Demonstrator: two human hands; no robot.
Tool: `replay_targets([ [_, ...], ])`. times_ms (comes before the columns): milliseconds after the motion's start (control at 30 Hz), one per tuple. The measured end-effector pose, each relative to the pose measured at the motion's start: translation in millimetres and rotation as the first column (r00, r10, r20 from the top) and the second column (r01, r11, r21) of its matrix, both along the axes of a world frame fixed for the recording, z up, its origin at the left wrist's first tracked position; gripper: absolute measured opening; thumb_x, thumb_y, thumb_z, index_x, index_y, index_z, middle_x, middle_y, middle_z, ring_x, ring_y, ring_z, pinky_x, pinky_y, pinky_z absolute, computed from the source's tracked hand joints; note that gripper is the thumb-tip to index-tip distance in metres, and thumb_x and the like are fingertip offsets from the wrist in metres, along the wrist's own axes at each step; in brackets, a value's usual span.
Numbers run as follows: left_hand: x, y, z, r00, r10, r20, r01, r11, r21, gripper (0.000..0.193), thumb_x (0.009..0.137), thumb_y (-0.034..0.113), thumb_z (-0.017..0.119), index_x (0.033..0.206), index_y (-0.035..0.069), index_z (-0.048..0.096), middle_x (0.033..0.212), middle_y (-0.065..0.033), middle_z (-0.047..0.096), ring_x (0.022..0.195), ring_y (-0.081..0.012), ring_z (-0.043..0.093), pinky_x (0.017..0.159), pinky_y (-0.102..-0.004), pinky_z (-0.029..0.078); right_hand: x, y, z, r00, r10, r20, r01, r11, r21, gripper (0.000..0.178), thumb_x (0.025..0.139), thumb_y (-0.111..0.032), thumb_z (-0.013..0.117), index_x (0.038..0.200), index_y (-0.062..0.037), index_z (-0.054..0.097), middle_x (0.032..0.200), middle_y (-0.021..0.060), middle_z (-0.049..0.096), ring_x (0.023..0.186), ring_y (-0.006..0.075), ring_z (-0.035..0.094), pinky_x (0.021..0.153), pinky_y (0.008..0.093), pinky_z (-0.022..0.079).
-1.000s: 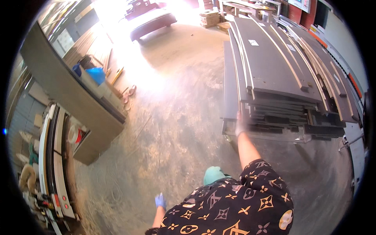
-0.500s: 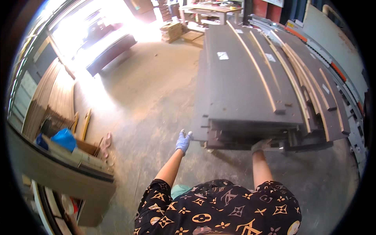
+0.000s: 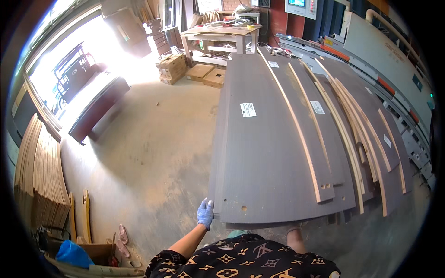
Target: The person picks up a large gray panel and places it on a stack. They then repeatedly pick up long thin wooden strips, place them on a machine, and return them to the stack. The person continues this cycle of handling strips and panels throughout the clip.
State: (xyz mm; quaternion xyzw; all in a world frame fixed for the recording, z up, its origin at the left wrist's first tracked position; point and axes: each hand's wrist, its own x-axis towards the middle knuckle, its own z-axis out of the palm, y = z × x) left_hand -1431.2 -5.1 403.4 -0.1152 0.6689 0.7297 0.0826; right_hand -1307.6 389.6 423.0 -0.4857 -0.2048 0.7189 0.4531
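My left hand [image 3: 205,214], in a blue glove, is against the left edge of a stack of dark grey panels [image 3: 264,153], near its front corner. Its fingers point forward, stretched out, and a small gap shows between the tips. My right hand [image 3: 293,229] reaches to the stack's front edge. The panels overhang it, so its fingers are hidden. Narrow strips with pale wood edges [image 3: 296,125] lie lengthwise over the right part of the stack. White labels [image 3: 248,110] are stuck to several panels.
A long machine [image 3: 384,83] with a control screen runs along the right. At the back stand a cluttered workbench [image 3: 218,31] and cardboard boxes [image 3: 172,68]. Brown sheets [image 3: 44,171] lean at left, near pink slippers [image 3: 123,241] and a blue bag [image 3: 74,255]. A low dark platform [image 3: 99,104] stands by the bright doorway.
My view has tilted up, showing more of the back. My left hand has closed in on the panel edge. The right hand is now mostly hidden by the panels.
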Motion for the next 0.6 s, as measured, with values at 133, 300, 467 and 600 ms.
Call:
replay_targets([
  [133, -43.7, -14.8, -17.1, 0.998, -0.032, 0.056, 0.022, 0.984, 0.175, 0.039, 0.092, 0.019, 0.052, 0.122, -0.004, 0.048, 0.111, -0.0106, 0.059, 0.097, -0.0142, 0.054, 0.086, -0.0268, 0.043, -6.6, -13.4, -12.6, 0.997, -0.055, 0.055, 0.056, 0.998, -0.014, 0.053, 0.091, -0.038, 0.047, 0.130, -0.0025, 0.040, 0.128, 0.0136, 0.047, 0.108, 0.0262, 0.050, 0.093, 0.0353, 0.041],
  [300, -124.1, -39.7, -48.9, 0.987, -0.158, 0.019, 0.149, 0.962, 0.230, 0.036, 0.092, 0.018, 0.051, 0.121, -0.002, 0.048, 0.107, -0.0088, 0.059, 0.094, -0.0128, 0.053, 0.081, -0.0275, 0.046, -58.2, -28.9, -23.4, 0.992, -0.108, 0.063, 0.110, 0.993, -0.034, 0.052, 0.091, -0.037, 0.047, 0.129, -0.0021, 0.040, 0.127, 0.0136, 0.048, 0.107, 0.0259, 0.051, 0.093, 0.0350, 0.041],
  [467, -255.2, -78.8, -28.4, 0.942, -0.332, 0.038, 0.334, 0.941, -0.050, 0.040, 0.091, 0.022, 0.053, 0.124, 0.001, 0.044, 0.106, -0.0106, 0.059, 0.095, -0.0160, 0.054, 0.080, -0.0306, 0.046, -175.6, -70.3, -25.7, 0.991, -0.124, 0.048, 0.128, 0.988, -0.083, 0.051, 0.091, -0.036, 0.048, 0.129, -0.0018, 0.041, 0.127, 0.0136, 0.048, 0.107, 0.0256, 0.051, 0.092, 0.0347, 0.041],
  [600, -319.2, -62.5, -65.5, 0.919, -0.395, 0.005, 0.394, 0.916, -0.070, 0.047, 0.090, 0.024, 0.053, 0.128, 0.002, 0.039, 0.110, -0.0161, 0.058, 0.100, -0.0236, 0.055, 0.085, -0.0327, 0.044, -223.6, -87.3, -13.9, 0.993, -0.105, 0.051, 0.108, 0.992, -0.065, 0.051, 0.091, -0.035, 0.049, 0.128, -0.0015, 0.041, 0.126, 0.0137, 0.048, 0.106, 0.0254, 0.051, 0.092, 0.0345, 0.041],
])
